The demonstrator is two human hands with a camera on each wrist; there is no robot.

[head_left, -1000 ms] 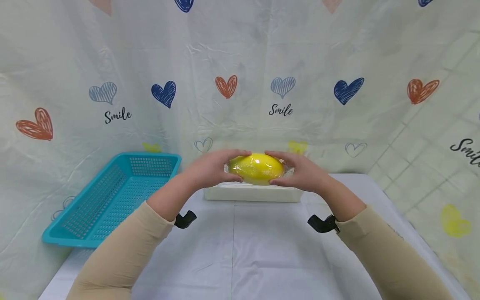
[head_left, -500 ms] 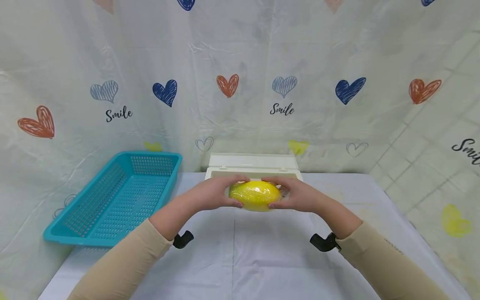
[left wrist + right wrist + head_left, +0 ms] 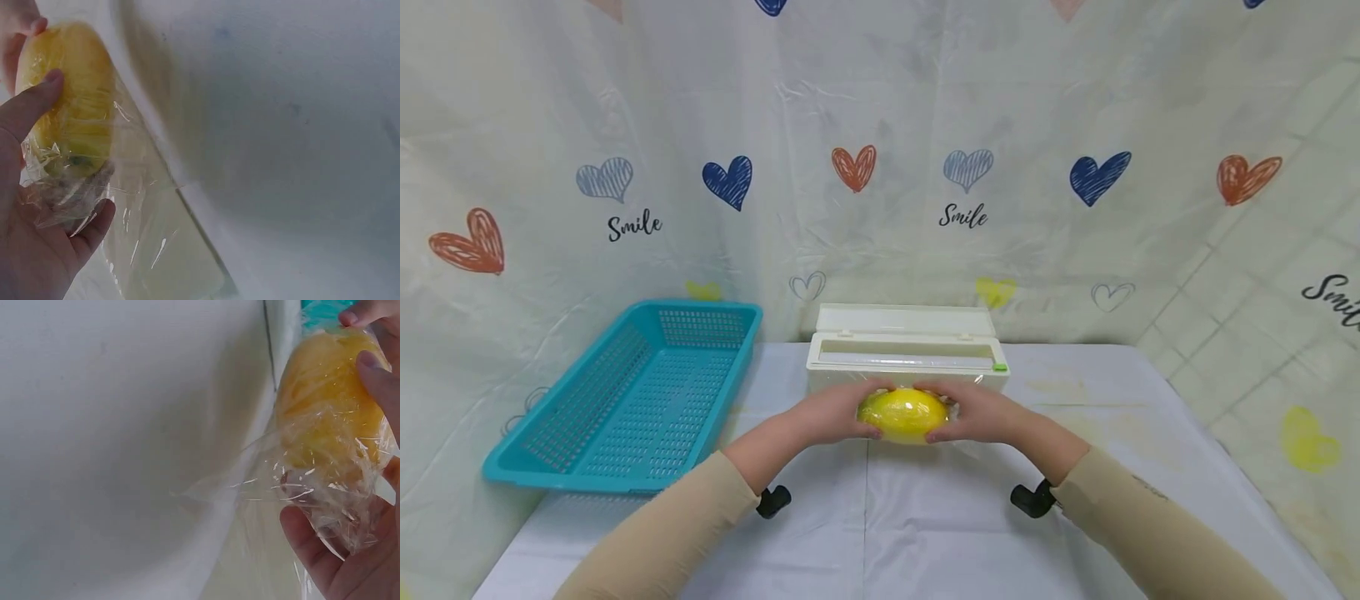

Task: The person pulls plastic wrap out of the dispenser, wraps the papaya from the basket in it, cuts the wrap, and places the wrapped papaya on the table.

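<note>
Both hands have come down and toward the person within the last second: the yellow fruit [image 3: 903, 415], wrapped in cling film [image 3: 325, 487], now sits low over the table [image 3: 925, 517], at 6 o'clock of the white film dispenser [image 3: 907, 360], which is uncovered and stands open. Left hand [image 3: 831, 412] and right hand [image 3: 973, 413] each clasp one end, fingers curled round it. Film trails from the fruit toward the dispenser; wrapping appears well advanced. A teal basket [image 3: 625, 400] lies at 9 o'clock.

The fruit [image 3: 903, 414] between my hands is bright yellow under clear, glinting film [image 3: 325, 487]. My sleeves [image 3: 685, 525] are beige. The box [image 3: 907, 360] behind is cream with a small green tab [image 3: 999, 367]. The basket [image 3: 625, 400] is turquoise. The tablecloth [image 3: 925, 517] is plain white; the backdrop [image 3: 880, 125] is off-white with red, blue and yellow hearts and black "Smile" lettering.
</note>
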